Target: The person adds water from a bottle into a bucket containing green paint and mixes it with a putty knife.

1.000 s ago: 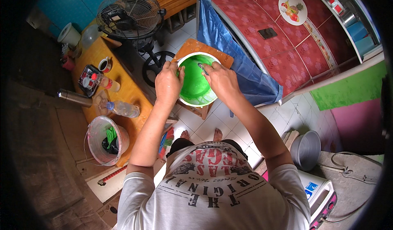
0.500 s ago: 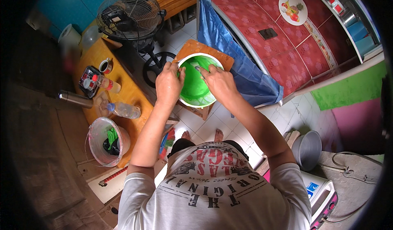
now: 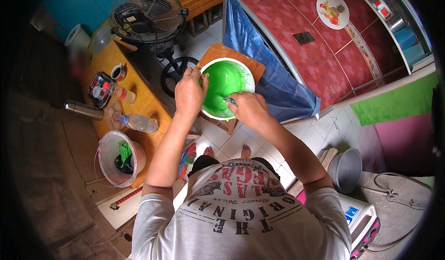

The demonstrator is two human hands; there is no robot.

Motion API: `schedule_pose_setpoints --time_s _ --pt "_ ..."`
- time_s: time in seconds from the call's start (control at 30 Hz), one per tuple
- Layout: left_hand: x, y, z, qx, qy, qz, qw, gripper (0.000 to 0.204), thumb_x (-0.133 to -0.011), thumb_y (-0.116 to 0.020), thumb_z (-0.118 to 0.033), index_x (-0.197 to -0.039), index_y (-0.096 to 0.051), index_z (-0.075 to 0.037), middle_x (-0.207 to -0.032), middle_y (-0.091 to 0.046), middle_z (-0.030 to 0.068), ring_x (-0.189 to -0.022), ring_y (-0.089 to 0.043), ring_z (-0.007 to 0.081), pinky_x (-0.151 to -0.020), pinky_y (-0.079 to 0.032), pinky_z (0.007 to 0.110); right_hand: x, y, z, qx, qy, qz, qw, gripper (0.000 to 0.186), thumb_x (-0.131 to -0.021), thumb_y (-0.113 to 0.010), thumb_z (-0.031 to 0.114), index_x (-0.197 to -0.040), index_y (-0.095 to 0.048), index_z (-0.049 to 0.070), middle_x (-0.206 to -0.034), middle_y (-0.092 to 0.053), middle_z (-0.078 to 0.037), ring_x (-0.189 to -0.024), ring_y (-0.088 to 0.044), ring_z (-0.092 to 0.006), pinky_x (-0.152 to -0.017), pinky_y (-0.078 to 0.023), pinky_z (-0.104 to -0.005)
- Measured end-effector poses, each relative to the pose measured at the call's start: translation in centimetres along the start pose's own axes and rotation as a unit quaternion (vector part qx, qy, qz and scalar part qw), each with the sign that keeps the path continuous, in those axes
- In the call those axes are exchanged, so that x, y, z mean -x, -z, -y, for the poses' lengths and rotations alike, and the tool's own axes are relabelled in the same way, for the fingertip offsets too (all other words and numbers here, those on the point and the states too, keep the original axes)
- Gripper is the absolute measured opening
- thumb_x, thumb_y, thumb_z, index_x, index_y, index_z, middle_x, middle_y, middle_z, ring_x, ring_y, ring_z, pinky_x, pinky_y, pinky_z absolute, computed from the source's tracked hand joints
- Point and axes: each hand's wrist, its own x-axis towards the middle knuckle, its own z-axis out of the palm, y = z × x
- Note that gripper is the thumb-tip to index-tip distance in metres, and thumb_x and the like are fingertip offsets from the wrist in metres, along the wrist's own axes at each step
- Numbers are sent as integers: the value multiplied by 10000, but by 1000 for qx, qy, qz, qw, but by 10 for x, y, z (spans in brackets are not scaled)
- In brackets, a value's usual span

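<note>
Two hands at green bowl [image 3: 228, 81] — left hand [image 3: 190, 93] on rim; right hand [image 3: 248, 109] around utensil [image 3: 229, 100].

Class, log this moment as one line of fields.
left hand: grips bowl rim | right hand: holds a tool in green mix | bowl: on wooden stool | nearby: fan

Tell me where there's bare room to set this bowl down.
Free: the white floor tiles between the stool and your feet, and the red counter beyond the blue cloth. Crowded: the wooden table with bottles and tray.

Fan [image 3: 147, 13] left — counter [image 3: 324, 56] right
</note>
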Motion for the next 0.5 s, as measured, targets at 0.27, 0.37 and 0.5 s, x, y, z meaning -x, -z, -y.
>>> schedule_pose_setpoints --time_s 0.27,0.37,0.5 --pt "-9 0 9 -12 3 13 1000 204 -893 -692 -177 -935 -680 22 -899 -655 185 -757 -683 390 -672 -556 457 -16 7 -1 23 -14 40 999 307 -928 -654 317 -1017 -722 31 -907 -731 -180 -852 -716 -368 -763 -553 -482" --pt "-17 -6 21 -14 -4 9 1000 217 -884 -705 -190 -919 -690 24 -913 -666 195 -765 -684 393 -689 -558 458 -29 13 -6 79 -30 40 996 299 -927 -654 321 -996 -721 39 -903 -729 -174 -859 -716 -357 -752 -556 -472" --pt "-29 -17 43 4 14 41 999 258 -877 -717 -227 -888 -671 27 -939 -658 226 -817 -666 411 -712 -534 483 -44 15 -11 82 -40 -17 996 303 -924 -655 332 -983 -717 41 -903 -727 -170 -853 -714 -357 -749 -558 -472"
